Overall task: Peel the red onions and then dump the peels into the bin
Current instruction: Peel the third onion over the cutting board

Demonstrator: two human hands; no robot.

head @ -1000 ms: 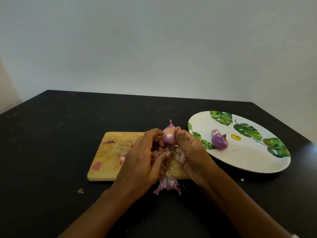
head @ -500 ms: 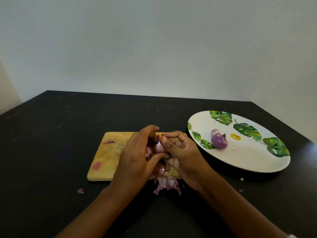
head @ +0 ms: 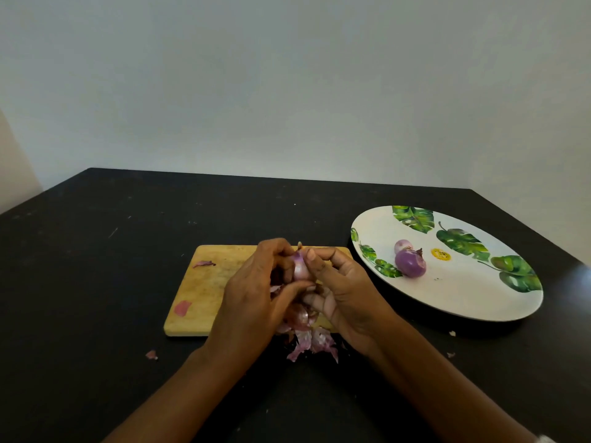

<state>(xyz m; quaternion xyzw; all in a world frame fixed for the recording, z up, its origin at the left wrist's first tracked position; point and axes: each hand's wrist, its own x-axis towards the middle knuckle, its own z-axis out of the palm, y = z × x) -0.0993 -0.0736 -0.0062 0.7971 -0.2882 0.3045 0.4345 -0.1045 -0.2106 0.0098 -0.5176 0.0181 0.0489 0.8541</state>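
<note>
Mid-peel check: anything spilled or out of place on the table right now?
Yes, peels are straying. The main peel pile spills over the cutting board's front edge onto the black table; a loose scrap lies on the table left of it, and small bits sit in front of the plate. Nothing looks damaged.

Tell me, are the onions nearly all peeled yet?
Done: a big peeled onion and a small peeled onion lie on the plate. In hand: the left hand and right hand grip a third onion, partly skinned. Left: the peels heaped by the cutting board; no bin shows.
</note>
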